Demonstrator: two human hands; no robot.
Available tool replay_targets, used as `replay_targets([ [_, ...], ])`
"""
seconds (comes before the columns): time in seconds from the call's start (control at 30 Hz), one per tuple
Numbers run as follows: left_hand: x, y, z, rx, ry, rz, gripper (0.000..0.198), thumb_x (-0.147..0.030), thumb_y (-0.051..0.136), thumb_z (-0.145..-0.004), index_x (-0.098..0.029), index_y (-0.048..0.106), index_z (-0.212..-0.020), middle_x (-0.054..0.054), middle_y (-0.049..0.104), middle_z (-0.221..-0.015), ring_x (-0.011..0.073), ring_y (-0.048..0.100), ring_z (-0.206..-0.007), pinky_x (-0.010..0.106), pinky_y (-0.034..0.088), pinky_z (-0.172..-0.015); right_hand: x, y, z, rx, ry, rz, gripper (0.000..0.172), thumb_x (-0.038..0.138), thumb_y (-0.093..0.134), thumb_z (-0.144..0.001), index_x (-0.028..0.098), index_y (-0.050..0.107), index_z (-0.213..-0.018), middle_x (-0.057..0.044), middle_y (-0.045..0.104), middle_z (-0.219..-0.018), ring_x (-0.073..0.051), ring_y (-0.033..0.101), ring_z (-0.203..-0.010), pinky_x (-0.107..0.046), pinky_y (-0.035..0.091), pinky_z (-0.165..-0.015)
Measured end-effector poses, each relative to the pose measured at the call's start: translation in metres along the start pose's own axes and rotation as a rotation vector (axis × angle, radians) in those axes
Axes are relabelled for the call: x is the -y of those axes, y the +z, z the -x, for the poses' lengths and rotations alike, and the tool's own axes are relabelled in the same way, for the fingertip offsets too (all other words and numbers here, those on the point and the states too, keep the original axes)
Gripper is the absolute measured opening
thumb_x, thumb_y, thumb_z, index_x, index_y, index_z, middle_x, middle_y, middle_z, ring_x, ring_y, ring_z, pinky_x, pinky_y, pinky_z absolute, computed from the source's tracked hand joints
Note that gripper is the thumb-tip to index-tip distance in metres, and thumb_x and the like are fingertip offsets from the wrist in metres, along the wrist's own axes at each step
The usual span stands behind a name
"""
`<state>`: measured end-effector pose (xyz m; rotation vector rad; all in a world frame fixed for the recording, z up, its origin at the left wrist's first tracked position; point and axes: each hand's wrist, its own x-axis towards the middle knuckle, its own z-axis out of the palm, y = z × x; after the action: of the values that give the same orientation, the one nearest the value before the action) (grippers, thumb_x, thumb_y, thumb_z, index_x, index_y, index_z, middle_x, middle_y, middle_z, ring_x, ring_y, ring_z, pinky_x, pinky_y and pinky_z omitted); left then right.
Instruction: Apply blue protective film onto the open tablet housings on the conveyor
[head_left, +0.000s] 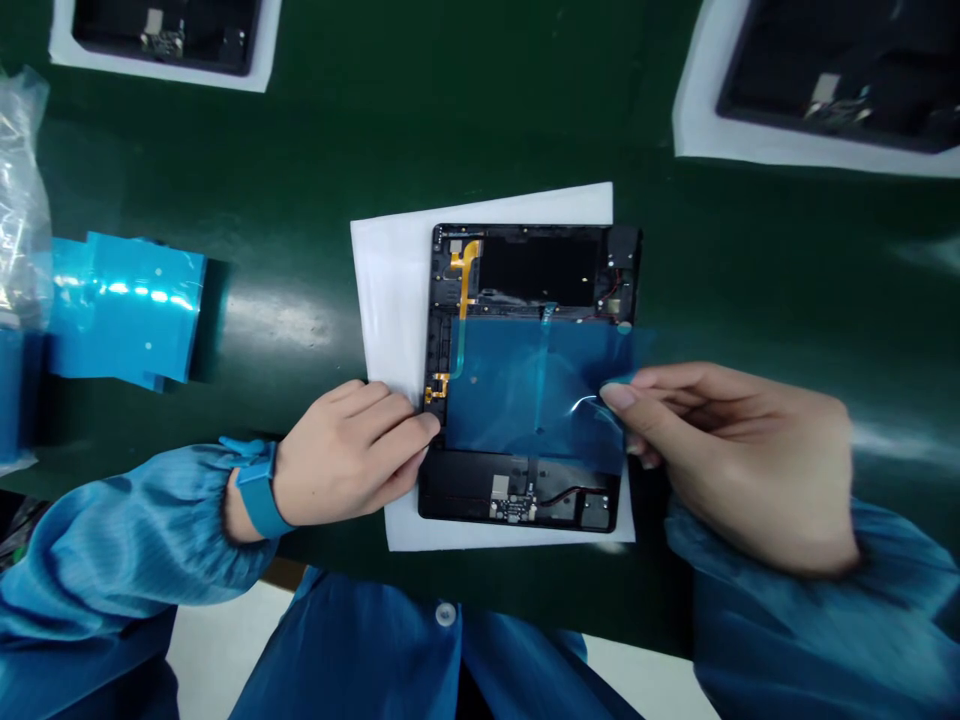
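Dark green glossy tabletop (465,130), soft patches of reflected light (277,325), pale floor (214,640) below its edge

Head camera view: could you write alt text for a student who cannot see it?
A right hand pinches a see-through blue film over an opened tablet, while the left hand touches the tablet's left edge. White paper lies beneath on a green table.

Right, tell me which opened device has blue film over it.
The middle device, between left hand and right hand; top-left device and top-right device show none.
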<state>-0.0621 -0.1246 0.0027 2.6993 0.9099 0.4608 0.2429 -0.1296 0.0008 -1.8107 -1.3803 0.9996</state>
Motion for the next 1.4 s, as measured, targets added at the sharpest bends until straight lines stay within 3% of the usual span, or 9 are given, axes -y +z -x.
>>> replay_targets([
  [0.47,0.001,0.003,0.001,-0.005,-0.001,0.009,0.015,-0.020,0.056,-0.100,-0.013,0.067,-0.108,0.007,0.071,-0.088,0.0191,0.062,-0.075,0.032,0.050,-0.063,0.001,0.000,-0.001,0.019,0.025,-0.022,0.020,0.038,0.086,-0.076,0.021,0.078,-0.081,0.002,0.067,-0.056,-0.009,0.056,-0.040,-0.019,0.051,-0.040],
  [0.7,0.003,-0.011,-0.004,-0.006,0.002,-0.002,0.024,-0.020,0.057,-0.101,-0.010,0.068,-0.119,0.008,0.070,-0.091,0.0197,0.063,-0.079,0.033,0.054,-0.069,0.002,0.001,-0.002,0.062,0.041,-0.090,0.029,0.039,0.085,-0.079,0.018,0.077,-0.097,0.002,0.067,-0.060,-0.010,0.056,-0.044,-0.023,0.052,-0.043],
  [0.9,0.010,-0.011,-0.039,0.081,0.132,-0.243,0.027,-0.023,0.053,-0.103,-0.019,0.075,-0.118,0.008,0.066,-0.090,0.0229,0.057,-0.082,0.036,0.043,-0.065,-0.006,0.007,-0.004,-0.009,0.023,-0.250,0.025,0.041,0.079,-0.087,0.018,0.074,-0.098,0.001,0.068,-0.063,-0.010,0.053,-0.042,-0.023,0.043,-0.038],
  [1.07,-0.001,0.009,-0.082,0.280,0.165,-0.255,0.044,-0.016,0.053,-0.097,-0.025,0.067,-0.137,0.010,0.065,-0.102,0.0275,0.060,-0.095,0.040,0.042,-0.076,-0.010,0.015,-0.010,-0.053,-0.006,-0.310,0.027,0.046,0.078,-0.086,0.020,0.070,-0.088,0.004,0.063,-0.058,-0.009,0.049,-0.039,-0.021,0.037,-0.034],
  [1.2,-0.009,0.016,-0.104,0.341,0.137,-0.219,0.052,-0.010,0.045,-0.096,-0.026,0.062,-0.143,0.012,0.066,-0.109,0.0292,0.062,-0.099,0.042,0.043,-0.081,-0.011,0.016,-0.018,-0.048,-0.030,-0.321,0.029,0.046,0.077,-0.085,0.019,0.068,-0.086,0.005,0.062,-0.057,-0.008,0.049,-0.039,-0.020,0.036,-0.035],
  [1.3,0.007,0.007,-0.097,0.300,0.046,-0.174,0.052,-0.013,0.047,-0.094,-0.022,0.060,-0.144,0.013,0.067,-0.116,0.0301,0.063,-0.105,0.043,0.046,-0.088,-0.007,0.015,-0.020,-0.014,-0.135,-0.195,0.027,0.046,0.070,-0.091,0.019,0.070,-0.090,0.002,0.067,-0.062,-0.009,0.053,-0.042,-0.022,0.042,-0.040],
  [1.4,0.036,-0.006,-0.072,0.130,-0.126,-0.135,0.054,-0.028,0.056,-0.095,-0.016,0.056,-0.147,0.017,0.063,-0.136,0.0344,0.060,-0.122,0.048,0.048,-0.098,0.004,0.016,-0.016,0.114,-0.464,0.133,0.027,0.042,0.064,-0.098,0.019,0.076,-0.104,-0.006,0.080,-0.093,-0.015,0.070,-0.066,-0.028,0.056,-0.060],
])
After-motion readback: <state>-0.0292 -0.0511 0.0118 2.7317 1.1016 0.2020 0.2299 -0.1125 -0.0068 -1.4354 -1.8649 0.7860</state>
